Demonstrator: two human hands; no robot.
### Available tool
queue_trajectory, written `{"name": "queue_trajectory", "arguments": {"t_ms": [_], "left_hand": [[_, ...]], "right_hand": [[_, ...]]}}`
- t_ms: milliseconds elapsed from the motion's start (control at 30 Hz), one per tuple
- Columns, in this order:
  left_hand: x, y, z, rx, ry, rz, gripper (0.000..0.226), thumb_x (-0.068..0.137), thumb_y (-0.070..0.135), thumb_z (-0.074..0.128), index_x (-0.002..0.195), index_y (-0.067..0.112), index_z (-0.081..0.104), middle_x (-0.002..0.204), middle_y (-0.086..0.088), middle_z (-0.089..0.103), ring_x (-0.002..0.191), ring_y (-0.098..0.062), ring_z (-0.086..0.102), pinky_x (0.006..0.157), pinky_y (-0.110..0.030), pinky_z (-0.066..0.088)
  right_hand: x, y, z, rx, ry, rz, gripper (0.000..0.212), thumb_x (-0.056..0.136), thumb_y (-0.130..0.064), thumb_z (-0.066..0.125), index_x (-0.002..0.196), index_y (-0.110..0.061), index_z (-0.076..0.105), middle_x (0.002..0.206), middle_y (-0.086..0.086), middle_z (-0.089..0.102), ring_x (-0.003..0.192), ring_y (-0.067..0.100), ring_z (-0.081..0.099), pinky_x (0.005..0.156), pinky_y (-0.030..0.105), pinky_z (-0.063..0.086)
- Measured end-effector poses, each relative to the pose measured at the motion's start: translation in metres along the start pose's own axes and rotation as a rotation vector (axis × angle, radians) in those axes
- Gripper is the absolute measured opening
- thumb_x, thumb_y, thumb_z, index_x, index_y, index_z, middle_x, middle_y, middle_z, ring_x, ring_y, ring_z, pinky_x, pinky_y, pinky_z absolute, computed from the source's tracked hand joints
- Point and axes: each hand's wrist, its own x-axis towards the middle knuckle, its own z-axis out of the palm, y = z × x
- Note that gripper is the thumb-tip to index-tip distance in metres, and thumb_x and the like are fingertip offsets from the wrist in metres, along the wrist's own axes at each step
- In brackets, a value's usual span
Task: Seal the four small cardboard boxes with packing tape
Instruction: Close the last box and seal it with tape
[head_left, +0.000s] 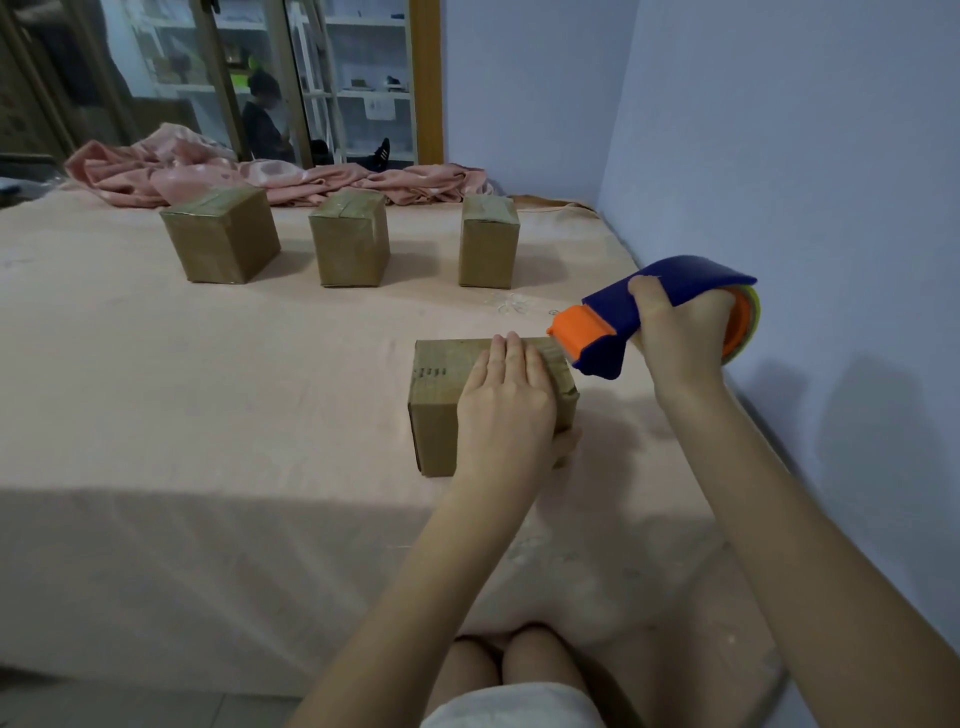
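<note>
Your left hand (506, 400) lies palm down on top of the near box (441, 395), fingers (511, 358) straight and pressed together, pointing away from you toward the box's far edge; the thumb drops over the near right side of the box. The forearm runs up from the lower middle of the view, wrist slightly bent. Your right hand (675, 332) is curled round the blue tape dispenser (623, 322), thumb on its upper cover, fingers wrapped underneath through the roll. The arm reaches in from the lower right, nearly straight. The dispenser's orange nose (579, 332) points left and down, just at the far right corner of the near box; whether it touches the cardboard is unclear.

The near box sits on the pink bed sheet (208, 415). Beyond it stand three more boxes in a row: one far left (221, 236), one left of centre (350, 241), one straight behind it (488, 241). A crumpled pink blanket (260, 179) lies behind that row.
</note>
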Motion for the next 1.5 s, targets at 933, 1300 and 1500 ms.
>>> {"name": "queue_trajectory", "arguments": {"t_ms": [933, 1300, 1500], "left_hand": [[0.010, 0.005, -0.012, 0.019, -0.026, -0.019, 0.084, 0.080, 0.067, 0.052, 0.139, 0.010, 0.034, 0.151, -0.018, 0.028, 0.141, -0.031, 0.022, 0.112, -0.038, 0.021], [0.013, 0.007, -0.001, 0.025, -0.010, 0.083, 0.083, 0.093, 0.054, 0.040, 0.148, 0.001, 0.006, 0.157, -0.017, 0.005, 0.145, -0.028, 0.002, 0.117, -0.038, 0.002], [0.015, 0.007, 0.000, 0.036, -0.051, 0.069, 0.087, 0.091, 0.055, 0.044, 0.149, 0.004, 0.004, 0.157, -0.016, 0.003, 0.145, -0.028, 0.001, 0.117, -0.038, 0.002]], "right_hand": [[0.035, -0.017, -0.046, -0.312, 0.076, -0.277, 0.045, 0.079, -0.024, 0.062, 0.114, -0.001, 0.045, 0.091, 0.003, 0.058, 0.082, 0.019, 0.060, 0.075, 0.037, 0.052], [0.040, -0.036, -0.037, -0.602, 0.004, -0.480, 0.048, 0.081, -0.028, 0.061, 0.115, -0.002, 0.039, 0.087, -0.002, 0.053, 0.076, 0.018, 0.054, 0.068, 0.040, 0.051], [0.031, -0.034, -0.027, -0.788, -0.023, -0.591, 0.046, 0.082, -0.031, 0.059, 0.109, 0.001, 0.040, 0.078, 0.002, 0.052, 0.066, 0.021, 0.051, 0.058, 0.031, 0.037]]}}
